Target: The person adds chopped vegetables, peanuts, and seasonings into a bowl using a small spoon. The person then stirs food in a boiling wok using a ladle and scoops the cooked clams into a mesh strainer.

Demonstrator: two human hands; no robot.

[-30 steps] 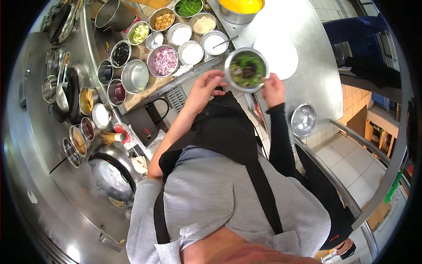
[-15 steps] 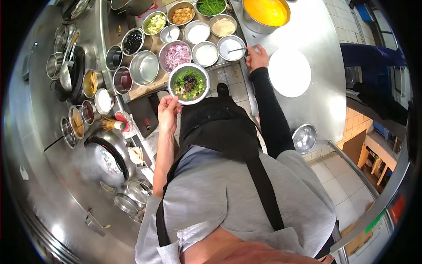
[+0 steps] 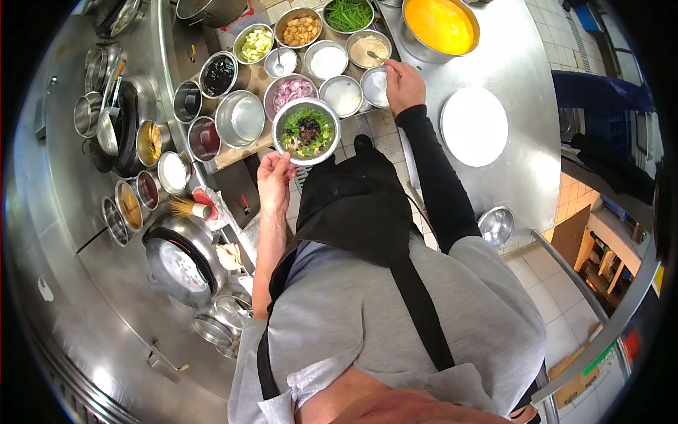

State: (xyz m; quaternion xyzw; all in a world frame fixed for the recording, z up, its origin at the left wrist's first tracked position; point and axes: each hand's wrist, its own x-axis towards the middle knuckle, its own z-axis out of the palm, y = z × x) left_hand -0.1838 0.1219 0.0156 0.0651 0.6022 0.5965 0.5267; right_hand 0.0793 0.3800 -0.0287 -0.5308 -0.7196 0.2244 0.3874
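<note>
My left hand (image 3: 275, 177) grips the near rim of a metal bowl (image 3: 305, 159) that holds chopped greens (image 3: 296, 127) with a dark topping in the middle. The bowl hangs in front of the row of ingredient bowls. My right hand (image 3: 405, 86) is closed on a small spoon (image 3: 376, 56), whose tip lies over the bowl of beige powder (image 3: 367, 49). Just below that hand is a bowl of white powder (image 3: 376, 86). Chopped red onion (image 3: 293, 90) shows behind the held bowl.
A large pot of yellow liquid (image 3: 439, 27) and a stack of white plates (image 3: 474, 127) stand on the steel table (image 3: 526, 106). An empty metal bowl (image 3: 496, 227) sits at its near edge. At left are a steaming wok (image 3: 180, 265) and a ladle (image 3: 107, 132).
My left hand has carried the greens bowl leftward. My right hand has let go of that bowl, taken the spoon from the white powder and moved it to the beige powder.
</note>
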